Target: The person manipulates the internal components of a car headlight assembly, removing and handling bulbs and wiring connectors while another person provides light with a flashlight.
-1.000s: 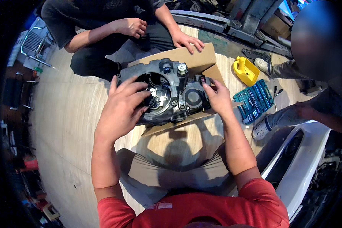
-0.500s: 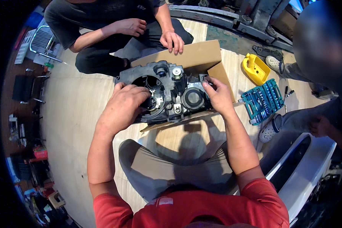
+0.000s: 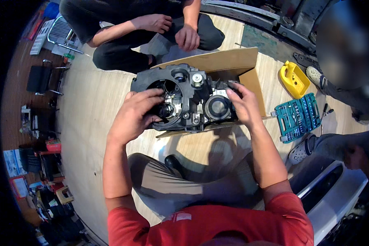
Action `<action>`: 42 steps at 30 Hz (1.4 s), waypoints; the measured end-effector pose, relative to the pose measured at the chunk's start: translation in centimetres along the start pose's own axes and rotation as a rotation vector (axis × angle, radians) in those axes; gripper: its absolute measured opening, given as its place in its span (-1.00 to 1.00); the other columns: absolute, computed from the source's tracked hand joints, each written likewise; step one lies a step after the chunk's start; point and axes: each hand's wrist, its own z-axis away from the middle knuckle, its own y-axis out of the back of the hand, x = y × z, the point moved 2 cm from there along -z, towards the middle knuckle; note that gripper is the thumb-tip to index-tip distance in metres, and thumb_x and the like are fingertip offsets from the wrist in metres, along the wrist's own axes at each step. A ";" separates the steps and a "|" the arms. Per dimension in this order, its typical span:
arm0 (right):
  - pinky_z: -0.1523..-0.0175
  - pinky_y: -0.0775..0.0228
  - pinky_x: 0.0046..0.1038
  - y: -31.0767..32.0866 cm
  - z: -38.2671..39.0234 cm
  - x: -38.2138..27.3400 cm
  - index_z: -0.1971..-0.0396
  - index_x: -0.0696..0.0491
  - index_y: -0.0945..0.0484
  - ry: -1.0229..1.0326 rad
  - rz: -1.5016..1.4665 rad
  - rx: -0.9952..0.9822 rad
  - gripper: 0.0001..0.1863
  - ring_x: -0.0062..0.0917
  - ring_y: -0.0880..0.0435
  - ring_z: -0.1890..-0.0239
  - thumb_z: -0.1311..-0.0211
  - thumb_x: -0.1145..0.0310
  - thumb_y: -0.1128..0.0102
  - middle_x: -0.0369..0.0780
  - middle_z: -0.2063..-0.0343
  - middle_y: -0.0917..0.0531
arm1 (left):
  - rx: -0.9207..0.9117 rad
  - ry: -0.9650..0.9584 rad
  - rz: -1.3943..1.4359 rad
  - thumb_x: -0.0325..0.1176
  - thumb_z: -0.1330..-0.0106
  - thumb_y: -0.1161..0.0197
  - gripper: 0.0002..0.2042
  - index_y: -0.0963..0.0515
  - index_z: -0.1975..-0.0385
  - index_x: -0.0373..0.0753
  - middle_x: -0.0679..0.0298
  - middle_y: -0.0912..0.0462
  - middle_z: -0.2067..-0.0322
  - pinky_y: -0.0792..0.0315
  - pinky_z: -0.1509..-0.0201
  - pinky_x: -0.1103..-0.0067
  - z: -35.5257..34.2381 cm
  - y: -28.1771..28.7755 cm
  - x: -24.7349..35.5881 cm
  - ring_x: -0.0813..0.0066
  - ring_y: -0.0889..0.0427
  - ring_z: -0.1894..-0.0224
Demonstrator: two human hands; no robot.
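Note:
A black car headlight [image 3: 187, 95] lies with its back side up on an opened cardboard box [image 3: 230, 58] in front of me. My left hand [image 3: 136, 114] is curled over the headlight's left end, fingertips at the large round opening and thumb lower down by the rim. Inside that opening, a bulb socket with thin wires [image 3: 167, 107] shows in part. My right hand [image 3: 245, 104] grips the right end, thumb on top beside a round black cap [image 3: 217, 107]. Some of its fingers are hidden behind the housing.
Opposite me sits a person in dark clothes [image 3: 123, 53], hands apart from the headlight. To the right are a yellow container [image 3: 294, 80], a green socket-set case [image 3: 298, 118], another person's clogs [image 3: 302, 148] and a white car panel [image 3: 336, 201]. Chairs [image 3: 45, 78] stand at left.
The whole view has shifted, so things appear farther right. My left fingers have opened a little, thumb and fingertips now farther apart at the opening. My right hand keeps its place on the headlight.

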 end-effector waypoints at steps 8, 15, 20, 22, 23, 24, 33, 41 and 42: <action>0.08 -0.45 -0.48 0.0 1.9 -1.5 0.09 0.24 -0.58 0.335 0.205 0.279 -0.68 -0.45 -0.64 0.22 -0.20 0.40 -0.24 -0.08 0.26 -0.67 | 0.220 0.224 0.133 -0.62 0.00 -0.34 -0.58 -0.54 0.05 -0.33 0.11 -0.56 -0.09 -0.33 -0.24 0.43 -1.2 3.7 -4.6 0.22 -0.52 -0.14; 0.30 -0.47 -0.39 -7.9 5.8 -11.1 0.21 0.20 -0.58 0.871 0.687 -0.255 -0.63 -0.28 -0.62 0.41 0.10 0.48 -0.40 -0.10 0.38 -0.64 | 0.476 0.103 0.273 -0.55 -0.06 -0.33 -0.62 -0.52 0.06 -0.41 0.01 -0.61 0.11 -0.41 -0.11 0.47 -2.3 2.8 -8.2 0.16 -0.59 0.04; 0.33 -0.45 -0.34 -13.1 4.8 -11.6 0.09 0.13 -0.53 0.774 0.934 -0.297 -0.54 -0.30 -0.55 0.36 0.00 0.24 -0.36 -0.17 0.38 -0.54 | 0.362 0.033 0.391 -0.51 -0.10 -0.32 -0.64 -0.53 0.07 -0.42 -0.05 -0.61 0.11 -0.44 -0.06 0.42 -2.7 1.6 -8.4 0.05 -0.61 0.05; 0.33 -0.45 -0.30 -14.6 4.8 -12.4 0.14 0.14 -0.52 0.705 1.026 -0.267 -0.57 -0.27 -0.56 0.36 -0.03 0.22 -0.34 -0.16 0.41 -0.53 | 0.371 0.023 0.417 -0.47 -0.15 -0.30 -0.67 -0.53 0.09 -0.45 -0.11 -0.62 0.14 -0.45 -0.04 0.39 -2.4 1.7 -8.9 -0.02 -0.61 0.06; 0.33 -0.45 -0.29 -15.3 4.8 -12.7 0.17 0.14 -0.52 0.669 1.072 -0.251 -0.59 -0.26 -0.56 0.36 -0.04 0.20 -0.33 -0.15 0.43 -0.53 | 0.364 0.037 0.409 -0.45 -0.16 -0.30 -0.67 -0.54 0.09 -0.45 -0.12 -0.62 0.14 -0.45 -0.04 0.39 -2.4 1.7 -9.2 -0.03 -0.61 0.06; 0.32 -0.45 -0.27 -16.0 4.7 -13.2 0.25 0.14 -0.52 0.667 1.081 -0.234 -0.63 -0.23 -0.57 0.34 -0.08 0.17 -0.30 -0.14 0.46 -0.52 | 0.362 0.053 0.401 -0.43 -0.17 -0.29 -0.67 -0.54 0.09 -0.45 -0.13 -0.62 0.15 -0.45 -0.04 0.39 -2.3 1.8 -9.4 -0.04 -0.61 0.06; 0.25 -0.45 -0.25 -18.7 2.6 -13.7 0.46 0.10 -0.62 0.541 1.299 -0.296 -0.62 -0.20 -0.59 0.35 -0.16 0.03 -0.23 -0.11 0.52 -0.53 | 0.247 0.036 0.388 -0.50 -0.12 -0.28 -0.59 -0.49 0.00 -0.47 -0.09 -0.64 0.12 -0.43 -0.05 0.47 -1.2 1.9 -9.5 0.15 -0.63 0.04; 0.13 -0.39 -0.25 -15.7 3.1 -13.6 0.41 0.15 -0.59 0.530 1.064 -0.416 -0.73 -0.15 -0.53 0.21 -0.02 0.27 -0.38 -0.06 0.37 -0.51 | 0.044 0.144 0.486 -0.61 -0.03 -0.28 -0.56 -0.51 0.00 -0.46 -0.04 -0.65 0.12 -0.44 -0.05 0.50 -1.6 1.7 -9.4 0.32 -0.63 0.06; 0.14 -0.39 -0.28 -15.4 3.1 -13.4 0.42 0.15 -0.57 0.554 1.032 -0.419 -0.74 -0.17 -0.53 0.21 -0.01 0.30 -0.39 -0.09 0.36 -0.51 | 0.049 0.151 0.497 -0.61 -0.03 -0.28 -0.56 -0.51 0.00 -0.46 -0.04 -0.65 0.11 -0.43 -0.06 0.50 -1.7 1.6 -9.3 0.31 -0.63 0.05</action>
